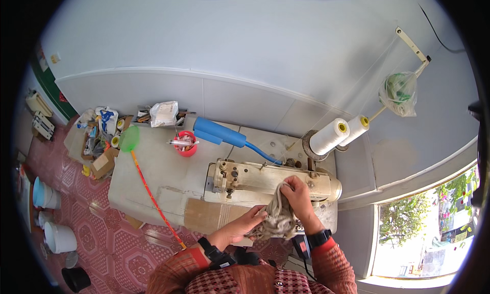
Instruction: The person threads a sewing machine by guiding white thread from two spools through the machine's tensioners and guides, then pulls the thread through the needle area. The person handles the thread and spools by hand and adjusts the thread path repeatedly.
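A crumpled grey-beige cloth (278, 217) hangs between my hands, in front of an industrial sewing machine (271, 179). My right hand (297, 196) pinches its upper end, close against the machine's arm. Lower and to the left, my left hand (245, 221) holds the cloth's side, thumb on top; its other fingers are partly hidden. A flat cardboard piece (206, 215) lies on the table's front edge, left of the cloth. White thread cones (329, 136) stand behind the machine, with threads running up to a stand arm.
A blue lamp (220, 133) on a flexible neck reaches over the sewing table (153, 187). To its left are a red cup (185, 150) with a syringe, a green-headed swatter (130, 139) and a grey tool tray (183, 121). Cluttered boxes (105, 164) adjoin the table; a window is at right.
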### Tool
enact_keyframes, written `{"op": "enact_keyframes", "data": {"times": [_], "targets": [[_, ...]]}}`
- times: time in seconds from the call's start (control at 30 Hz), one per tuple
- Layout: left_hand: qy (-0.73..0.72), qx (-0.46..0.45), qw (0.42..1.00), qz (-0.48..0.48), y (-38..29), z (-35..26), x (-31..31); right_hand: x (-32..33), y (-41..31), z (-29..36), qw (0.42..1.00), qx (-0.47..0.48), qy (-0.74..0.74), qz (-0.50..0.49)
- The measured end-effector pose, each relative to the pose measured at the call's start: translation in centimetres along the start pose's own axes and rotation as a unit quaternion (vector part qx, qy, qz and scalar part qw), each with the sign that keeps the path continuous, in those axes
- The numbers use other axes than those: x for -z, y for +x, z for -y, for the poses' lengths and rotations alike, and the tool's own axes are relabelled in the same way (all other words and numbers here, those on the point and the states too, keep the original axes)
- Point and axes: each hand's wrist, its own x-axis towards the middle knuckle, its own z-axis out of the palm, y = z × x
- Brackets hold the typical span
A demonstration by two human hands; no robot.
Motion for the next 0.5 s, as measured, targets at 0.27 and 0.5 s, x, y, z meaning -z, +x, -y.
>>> {"op": "enact_keyframes", "data": {"times": [0.27,0.5], "targets": [[0.004,0.015,0.997,-0.082,1.7,-1.6,0.8,-3.2,7.7,-2.0,0.952,0.13,-0.274,0.051],[-0.024,0.023,0.993,-0.11,2.0,-2.0,2.4,-3.5,10.4,-2.8,0.968,0.041,-0.206,0.136]]}}
